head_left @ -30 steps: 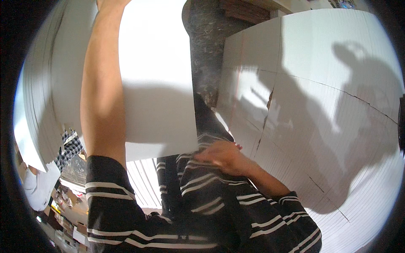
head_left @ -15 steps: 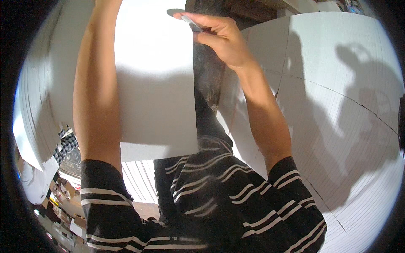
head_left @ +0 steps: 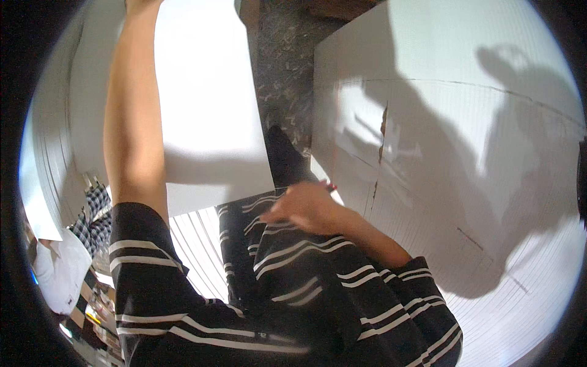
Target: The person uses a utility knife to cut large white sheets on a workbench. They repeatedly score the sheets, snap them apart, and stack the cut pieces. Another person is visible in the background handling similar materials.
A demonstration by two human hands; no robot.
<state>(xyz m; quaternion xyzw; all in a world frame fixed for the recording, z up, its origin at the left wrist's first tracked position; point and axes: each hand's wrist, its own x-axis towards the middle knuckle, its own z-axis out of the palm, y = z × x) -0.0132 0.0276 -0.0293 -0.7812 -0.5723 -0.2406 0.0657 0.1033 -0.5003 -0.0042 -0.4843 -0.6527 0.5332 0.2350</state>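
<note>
A white board or sheet (head_left: 211, 122) extends away from me, brightly lit at its far part. My left forearm reaches along its left side, and my left hand (head_left: 142, 6) is cut off at the upper edge, so its fingers do not show. By the board's near right corner, in front of my striped shirt, is my right hand (head_left: 309, 207). It looks closed, though motion smears the fingers. A small dark-red end of a slim tool (head_left: 331, 186) pokes out of it; the rest is hidden.
A large stack of white sheets (head_left: 440, 122) fills the right side, with dark creases and shadows across it. More white sheets (head_left: 92, 98) stand at the left. Behind them, a person in a white top (head_left: 60, 272) is at the lower left. Scraps litter the dark floor (head_left: 287, 73).
My right hand has come back from the board's far right edge, where it pinched a slim grey tool, to its near corner. The board has shifted a little left.
</note>
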